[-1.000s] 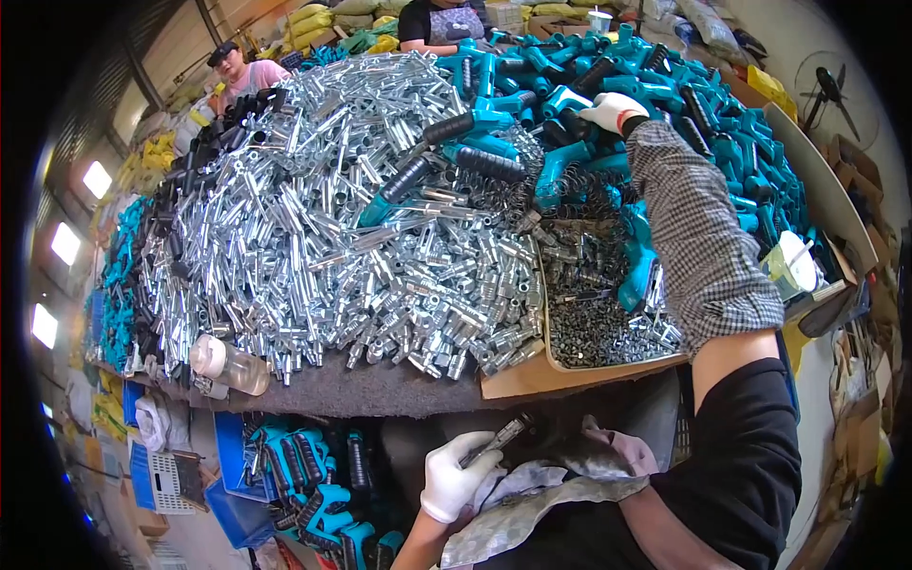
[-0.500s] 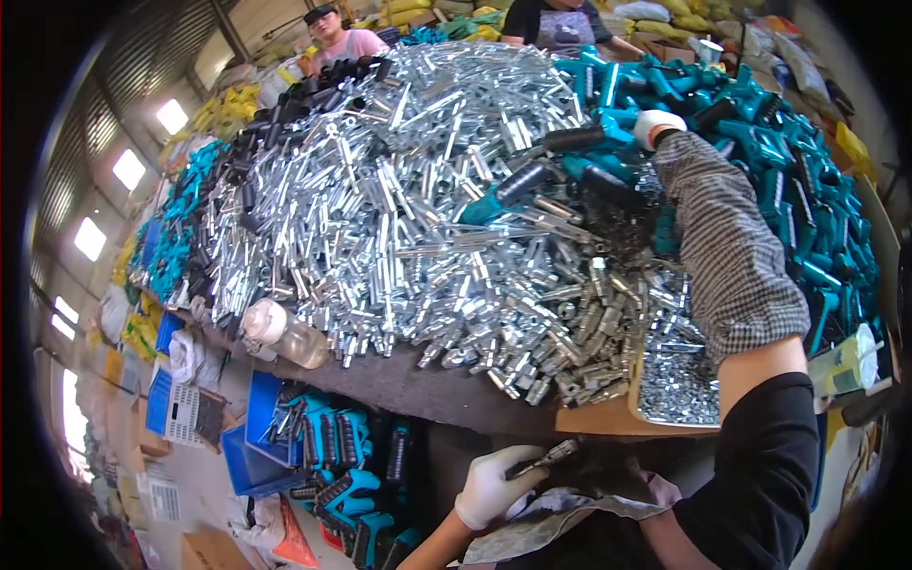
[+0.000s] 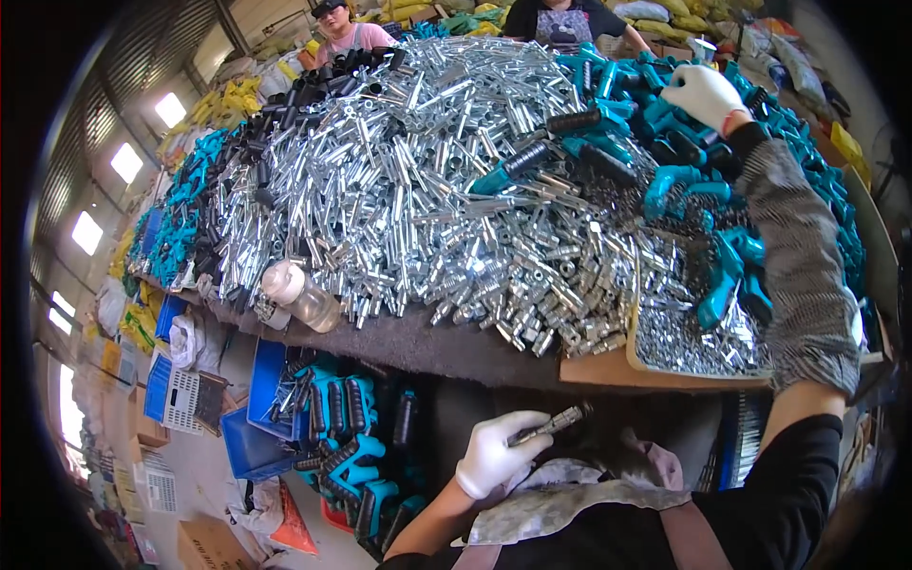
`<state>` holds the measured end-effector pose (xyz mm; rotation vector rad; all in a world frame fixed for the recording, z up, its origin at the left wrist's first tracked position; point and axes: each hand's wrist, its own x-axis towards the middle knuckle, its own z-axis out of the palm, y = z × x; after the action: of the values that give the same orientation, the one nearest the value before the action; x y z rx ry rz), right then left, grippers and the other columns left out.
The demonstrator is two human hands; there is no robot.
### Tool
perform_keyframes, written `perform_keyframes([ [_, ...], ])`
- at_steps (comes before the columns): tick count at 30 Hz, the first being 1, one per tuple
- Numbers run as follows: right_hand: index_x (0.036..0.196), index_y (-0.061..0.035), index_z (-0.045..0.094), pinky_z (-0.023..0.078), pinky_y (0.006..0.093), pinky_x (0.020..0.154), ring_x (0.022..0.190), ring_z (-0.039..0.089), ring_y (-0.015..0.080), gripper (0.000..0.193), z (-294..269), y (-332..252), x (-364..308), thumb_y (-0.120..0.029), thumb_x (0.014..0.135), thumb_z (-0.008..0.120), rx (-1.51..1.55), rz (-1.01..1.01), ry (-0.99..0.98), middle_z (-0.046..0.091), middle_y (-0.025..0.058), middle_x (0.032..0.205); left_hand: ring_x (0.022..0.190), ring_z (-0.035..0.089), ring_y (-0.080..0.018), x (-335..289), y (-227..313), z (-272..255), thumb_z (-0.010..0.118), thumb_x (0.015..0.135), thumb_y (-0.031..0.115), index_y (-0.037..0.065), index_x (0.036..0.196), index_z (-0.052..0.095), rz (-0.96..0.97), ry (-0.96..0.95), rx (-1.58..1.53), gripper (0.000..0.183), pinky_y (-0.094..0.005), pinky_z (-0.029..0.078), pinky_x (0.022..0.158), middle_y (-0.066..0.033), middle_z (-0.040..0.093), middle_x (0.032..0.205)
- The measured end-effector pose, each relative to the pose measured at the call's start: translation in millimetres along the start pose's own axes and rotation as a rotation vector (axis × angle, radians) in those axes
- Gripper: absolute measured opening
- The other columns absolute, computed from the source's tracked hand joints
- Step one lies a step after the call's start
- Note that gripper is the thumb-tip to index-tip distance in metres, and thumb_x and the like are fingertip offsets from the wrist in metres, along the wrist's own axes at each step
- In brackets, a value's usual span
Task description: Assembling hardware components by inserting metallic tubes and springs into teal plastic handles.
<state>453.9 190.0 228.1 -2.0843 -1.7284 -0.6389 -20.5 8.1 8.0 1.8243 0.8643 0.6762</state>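
A metal fitting [image 3: 546, 425] is pinched in the left hand [image 3: 494, 451] while the right hand [image 3: 703, 92], at one o'clock, is closed on a teal handle [image 3: 665, 119] that could be dislodged, spilling neighbours.

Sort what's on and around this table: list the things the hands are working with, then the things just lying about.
In hand:
left hand holding a metal fitting
right hand reaching into the teal handles

Lying about:
clear bottle
blue crates on the floor
heap of silver tubes
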Motion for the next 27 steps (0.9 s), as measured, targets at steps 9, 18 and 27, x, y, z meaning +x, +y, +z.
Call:
perform_keyframes([
  [9, 0.090, 0.0018, 0.070, 0.050, 0.0303, 0.070, 0.074, 0.062, 0.0148, 0.036, -111.5, -91.5, -239.4, -0.032, 0.079, 0.072, 0.785, 0.067, -0.468, 0.064, 0.0086, 0.078, 0.082, 0.071, -0.0174, -27.4, 22.2, 7.5, 0.078, 0.079, 0.009, -0.003, 0.104, 0.072, 0.063, 0.077, -0.070, 0.028, -0.0296, 0.055, 0.076, -0.0139, 0.074, 0.093],
  [18, 0.113, -0.0032, 0.063, 0.049, 0.0304, 0.084, 0.090, 0.058, 0.0112, 0.047, -19.7, -164.6, -441.4, -0.039, 0.086, 0.078, 1.721, 0.416, -1.174, 0.063, 0.0013, 0.098, 0.082, 0.068, -0.0125, -27.9, 23.2, 8.1, 0.076, 0.081, 0.003, -0.005, 0.108, 0.070, 0.081, 0.087, -0.060, 0.029, -0.0269, 0.054, 0.076, -0.0091, 0.073, 0.094],
  [27, 0.137, -0.0020, 0.054, 0.050, 0.0264, 0.068, 0.075, 0.057, 0.0088, 0.047, -49.4, -161.3, -436.5, -0.026, 0.097, 0.060, 1.538, 0.423, -0.882, 0.063, 0.0030, 0.091, 0.087, 0.072, -0.0203, -39.3, 19.4, 0.9, 0.080, 0.077, 0.007, -0.002, 0.104, 0.073, 0.101, 0.052, 0.067, 0.029, -0.0314, 0.055, 0.080, -0.0137, 0.074, 0.096],
])
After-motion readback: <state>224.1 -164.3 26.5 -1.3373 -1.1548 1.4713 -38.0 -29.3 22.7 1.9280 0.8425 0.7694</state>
